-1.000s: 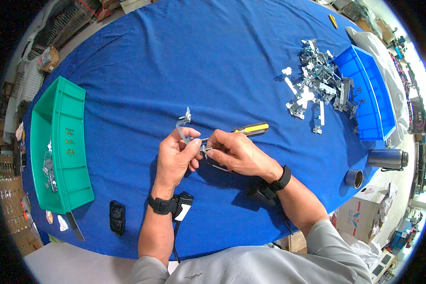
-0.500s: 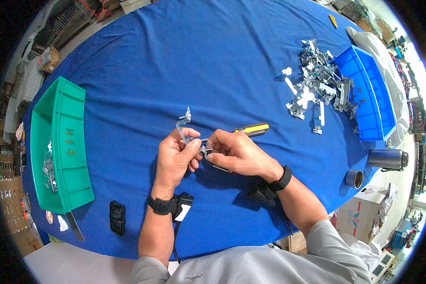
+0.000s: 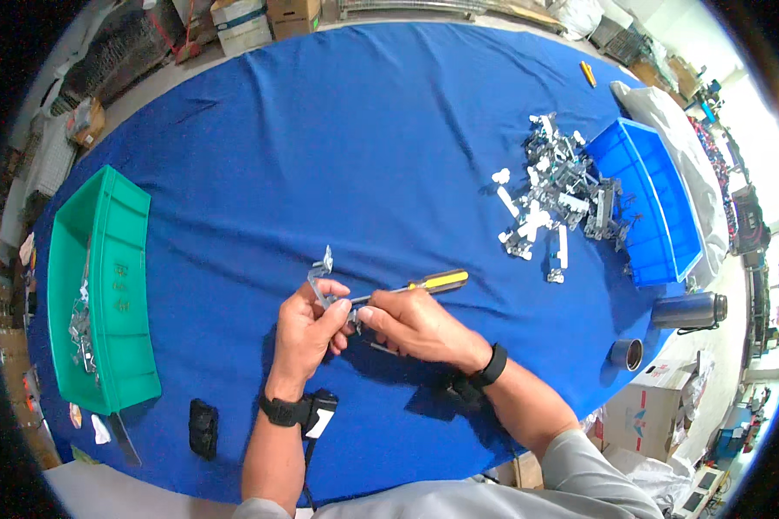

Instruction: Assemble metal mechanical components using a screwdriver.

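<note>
My left hand (image 3: pixel 301 336) is closed on a bent, silvery metal bracket (image 3: pixel 314 281), whose upper arm and small end plate stick up past the thumb. Close against it, my right hand (image 3: pixel 420 324) has its thumb and fingers pinched at the lower end of the same bracket. My fingers hide much of that end, and a thin metal strip shows under the right hand. Just beyond the right hand is a screwdriver (image 3: pixel 441 281) with a yellow and black handle, its shaft running toward the bracket.
A heap of metal brackets (image 3: pixel 571 186) spreads beside a tilted blue bin (image 3: pixel 658 203). At left, a green bin (image 3: pixel 130 303) holds some metal parts. A dark metal flask (image 3: pixel 688 310), a roll of tape (image 3: pixel 627 355), a yellow tool (image 3: pixel 588 74) and a black pouch-like object (image 3: pixel 203 428) lie around.
The whole view has shifted, so the table's far edge now shows. Both hands stay together at the bracket, and my right fingers have curled in more at its lower end.
</note>
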A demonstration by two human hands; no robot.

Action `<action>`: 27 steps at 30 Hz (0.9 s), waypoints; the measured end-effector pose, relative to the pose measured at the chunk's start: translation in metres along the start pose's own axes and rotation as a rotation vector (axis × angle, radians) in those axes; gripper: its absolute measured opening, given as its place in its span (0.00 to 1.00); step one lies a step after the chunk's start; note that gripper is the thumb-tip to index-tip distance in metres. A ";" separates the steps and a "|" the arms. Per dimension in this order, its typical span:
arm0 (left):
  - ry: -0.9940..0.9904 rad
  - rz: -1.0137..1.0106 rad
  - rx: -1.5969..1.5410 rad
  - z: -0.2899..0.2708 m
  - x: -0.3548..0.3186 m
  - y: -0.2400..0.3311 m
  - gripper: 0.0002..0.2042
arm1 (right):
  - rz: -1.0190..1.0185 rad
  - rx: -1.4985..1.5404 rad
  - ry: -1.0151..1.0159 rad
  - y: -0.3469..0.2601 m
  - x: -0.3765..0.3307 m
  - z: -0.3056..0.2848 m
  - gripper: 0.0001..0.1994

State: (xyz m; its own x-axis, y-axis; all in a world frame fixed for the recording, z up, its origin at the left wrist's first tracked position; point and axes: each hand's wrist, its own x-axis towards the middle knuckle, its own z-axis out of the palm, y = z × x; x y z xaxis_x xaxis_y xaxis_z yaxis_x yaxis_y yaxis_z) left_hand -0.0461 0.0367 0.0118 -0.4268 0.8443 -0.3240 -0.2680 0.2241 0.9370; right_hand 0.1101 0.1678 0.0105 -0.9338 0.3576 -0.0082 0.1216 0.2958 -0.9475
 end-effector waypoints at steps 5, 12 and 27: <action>0.010 0.020 0.002 0.000 0.001 -0.002 0.08 | -0.133 -0.013 0.051 -0.003 0.001 0.001 0.12; -0.003 0.032 -0.013 -0.001 0.002 -0.005 0.08 | 0.047 0.101 -0.004 -0.008 -0.001 -0.003 0.15; 0.008 0.040 0.016 0.001 -0.001 0.000 0.08 | -0.018 -0.046 -0.024 -0.003 0.000 -0.002 0.12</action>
State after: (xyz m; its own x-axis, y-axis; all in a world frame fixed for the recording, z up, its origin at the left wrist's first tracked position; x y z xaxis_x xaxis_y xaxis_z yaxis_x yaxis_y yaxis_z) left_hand -0.0447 0.0367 0.0120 -0.4442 0.8487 -0.2869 -0.2366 0.1977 0.9513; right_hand 0.1101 0.1686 0.0142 -0.9439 0.3303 0.0008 0.1192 0.3429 -0.9318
